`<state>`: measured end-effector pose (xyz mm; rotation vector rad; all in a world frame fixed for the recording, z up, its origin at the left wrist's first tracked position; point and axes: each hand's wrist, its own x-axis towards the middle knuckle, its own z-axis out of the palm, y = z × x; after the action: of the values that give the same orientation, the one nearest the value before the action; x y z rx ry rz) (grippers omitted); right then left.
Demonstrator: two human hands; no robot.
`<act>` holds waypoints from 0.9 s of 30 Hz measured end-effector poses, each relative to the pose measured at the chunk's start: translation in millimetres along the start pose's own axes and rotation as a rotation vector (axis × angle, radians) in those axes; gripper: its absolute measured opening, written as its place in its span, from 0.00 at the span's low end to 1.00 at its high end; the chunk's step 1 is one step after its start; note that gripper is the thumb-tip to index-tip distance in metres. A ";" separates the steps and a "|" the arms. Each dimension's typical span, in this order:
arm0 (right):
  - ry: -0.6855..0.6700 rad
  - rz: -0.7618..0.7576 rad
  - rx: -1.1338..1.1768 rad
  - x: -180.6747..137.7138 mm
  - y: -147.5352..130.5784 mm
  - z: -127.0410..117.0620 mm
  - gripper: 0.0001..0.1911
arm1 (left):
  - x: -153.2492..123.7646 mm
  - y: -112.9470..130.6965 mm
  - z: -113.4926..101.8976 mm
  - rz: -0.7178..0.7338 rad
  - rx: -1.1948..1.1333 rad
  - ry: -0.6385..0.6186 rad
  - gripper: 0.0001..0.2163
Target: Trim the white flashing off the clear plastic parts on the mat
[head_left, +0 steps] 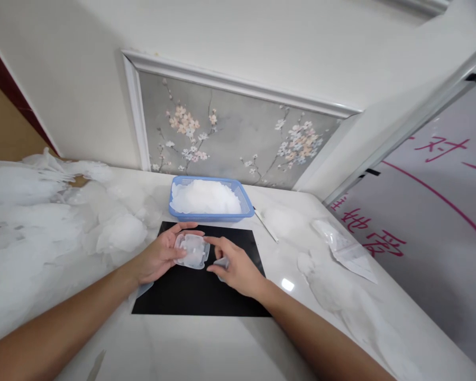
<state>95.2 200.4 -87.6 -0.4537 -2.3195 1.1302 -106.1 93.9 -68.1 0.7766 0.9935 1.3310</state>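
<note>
My left hand (161,257) grips a small, squarish translucent plastic container (193,253) by its left side, with the thumb on its face. It is held above a black mat (194,296). My right hand (240,267) is just right of the container, its index fingertip at the container's upper right edge. Between the right thumb and the curled fingers sits a small pale piece (222,262), mostly hidden, whose kind I cannot make out. Under my left wrist, another translucent plastic piece (145,289) lies at the mat's left edge.
Behind the mat stands a blue basket (210,217) full of white, translucent pieces. A white pen-like tool (266,226) lies to its right. Heaped translucent plastic (27,248) covers the table's left side. A clear plastic bag (347,251) lies at the right, near a whiteboard (432,222).
</note>
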 end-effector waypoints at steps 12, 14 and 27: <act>0.237 0.123 0.055 3.8 14.1 -6.5 0.08 | 4.0 -3.2 -4.7 -0.034 -0.015 0.026 0.24; 0.250 0.161 0.079 4.5 14.8 -6.7 0.07 | 4.2 -1.9 -3.9 -0.045 -0.020 0.043 0.24; 0.274 0.218 0.135 6.5 13.0 -7.9 0.08 | 2.9 -0.9 -1.2 -0.031 -0.017 0.089 0.24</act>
<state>95.4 216.3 -91.9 -0.7726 -1.9796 1.2313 -107.0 96.6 -69.8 0.6911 1.0587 1.3548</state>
